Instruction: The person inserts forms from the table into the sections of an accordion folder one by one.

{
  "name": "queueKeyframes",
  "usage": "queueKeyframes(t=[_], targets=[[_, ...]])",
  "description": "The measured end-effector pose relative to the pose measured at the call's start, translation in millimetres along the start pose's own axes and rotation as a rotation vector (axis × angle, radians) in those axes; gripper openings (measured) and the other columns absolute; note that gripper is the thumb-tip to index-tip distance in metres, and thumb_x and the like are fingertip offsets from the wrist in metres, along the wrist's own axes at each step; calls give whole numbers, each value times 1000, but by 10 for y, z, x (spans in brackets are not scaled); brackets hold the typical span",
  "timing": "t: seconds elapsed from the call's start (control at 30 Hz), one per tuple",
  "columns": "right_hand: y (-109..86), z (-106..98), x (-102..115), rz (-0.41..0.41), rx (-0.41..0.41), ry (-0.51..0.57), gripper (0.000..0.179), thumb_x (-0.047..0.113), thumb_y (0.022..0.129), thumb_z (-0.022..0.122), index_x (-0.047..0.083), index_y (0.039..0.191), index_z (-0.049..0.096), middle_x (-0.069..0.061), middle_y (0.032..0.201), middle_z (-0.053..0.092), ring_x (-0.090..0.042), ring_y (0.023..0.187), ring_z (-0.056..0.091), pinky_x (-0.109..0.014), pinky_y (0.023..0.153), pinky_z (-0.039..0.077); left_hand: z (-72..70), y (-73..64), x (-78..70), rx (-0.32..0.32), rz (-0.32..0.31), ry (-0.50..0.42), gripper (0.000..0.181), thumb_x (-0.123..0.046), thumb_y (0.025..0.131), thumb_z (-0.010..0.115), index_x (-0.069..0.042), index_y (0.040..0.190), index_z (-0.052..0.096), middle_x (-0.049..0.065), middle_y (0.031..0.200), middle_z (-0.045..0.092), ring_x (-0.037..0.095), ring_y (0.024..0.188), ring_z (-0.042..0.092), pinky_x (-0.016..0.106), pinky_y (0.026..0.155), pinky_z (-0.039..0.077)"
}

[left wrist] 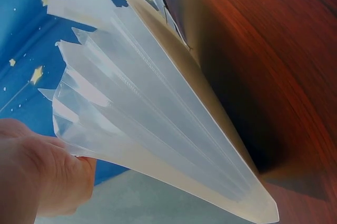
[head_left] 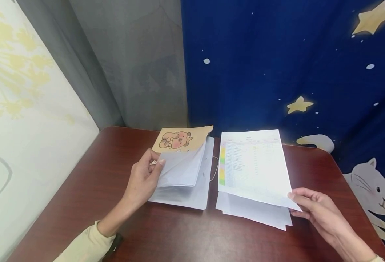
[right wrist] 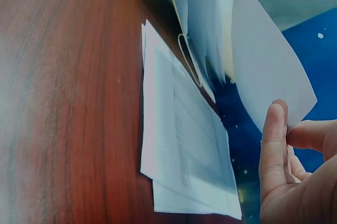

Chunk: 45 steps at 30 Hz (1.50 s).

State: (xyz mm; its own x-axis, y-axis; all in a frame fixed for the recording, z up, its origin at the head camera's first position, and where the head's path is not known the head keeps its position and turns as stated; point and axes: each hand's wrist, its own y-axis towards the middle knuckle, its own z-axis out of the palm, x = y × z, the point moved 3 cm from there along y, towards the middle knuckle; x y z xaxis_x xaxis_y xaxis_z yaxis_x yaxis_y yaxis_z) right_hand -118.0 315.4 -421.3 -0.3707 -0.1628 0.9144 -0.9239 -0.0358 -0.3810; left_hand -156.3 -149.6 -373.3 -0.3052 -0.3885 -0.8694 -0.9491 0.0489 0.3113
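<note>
1. The sheet, printed with a table, is raised over the papers near the desk's far edge, nearer the right corner.
2. The right hand pinches its lower right corner, thumb on top, the forearm slanting in from the desk's right edge.
3. The folder lies left of the papers, by the far edge (a cartoon animal decorates its cover).
4. The left hand grips the lifted cover between thumb and fingers, its forearm angled inward; clear pockets fan open.
5. A cord loops between folder and sheet.
</note>
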Motion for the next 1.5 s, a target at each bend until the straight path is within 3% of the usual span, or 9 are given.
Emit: queueKeyframes(t=[0.13, 0.27, 0.63, 0.9, 1.5], targets=[[6, 39, 46, -17, 12, 12, 20, 22, 93, 63, 8, 108, 65, 7, 100, 74, -9, 92, 70, -30, 76, 58, -17, -12, -175, 11, -10, 0, 9, -9, 97, 55, -3, 95, 47, -1, 46, 34, 1, 40, 28, 23, 34, 22], [8, 77, 76, -21, 16, 29, 17, 20, 93, 63, 9, 106, 65, 7, 98, 74, -9, 90, 70, -31, 76, 58, -22, -15, -229, 12, -23, 19, 9, -8, 97, 54, -3, 95, 47, -1, 47, 34, 0, 40, 27, 22, 34, 23], [51, 179, 173, -10, -3, -85, 34, 30, 91, 65, 4, 112, 62, 8, 97, 74, -10, 89, 70, -31, 78, 58, -11, -4, -227, 7, -35, 14, 7, -9, 97, 55, -5, 95, 49, -1, 46, 34, 0, 39, 30, 23, 34, 24], [84, 273, 224, 7, 19, -87, 45, 32, 90, 67, 0, 120, 57, 7, 101, 74, -10, 92, 69, -31, 79, 57, -11, -13, -232, 2, -45, 21, 7, -9, 97, 55, -5, 95, 49, 0, 47, 34, 0, 40, 29, 22, 34, 23], [225, 465, 315, -40, 63, -69, 45, 32, 90, 66, -3, 119, 57, 3, 102, 74, -11, 94, 70, -34, 80, 58, -9, -22, -201, 15, -53, 13, 8, -9, 97, 55, -5, 96, 48, -1, 47, 33, 1, 39, 28, 23, 34, 23]])
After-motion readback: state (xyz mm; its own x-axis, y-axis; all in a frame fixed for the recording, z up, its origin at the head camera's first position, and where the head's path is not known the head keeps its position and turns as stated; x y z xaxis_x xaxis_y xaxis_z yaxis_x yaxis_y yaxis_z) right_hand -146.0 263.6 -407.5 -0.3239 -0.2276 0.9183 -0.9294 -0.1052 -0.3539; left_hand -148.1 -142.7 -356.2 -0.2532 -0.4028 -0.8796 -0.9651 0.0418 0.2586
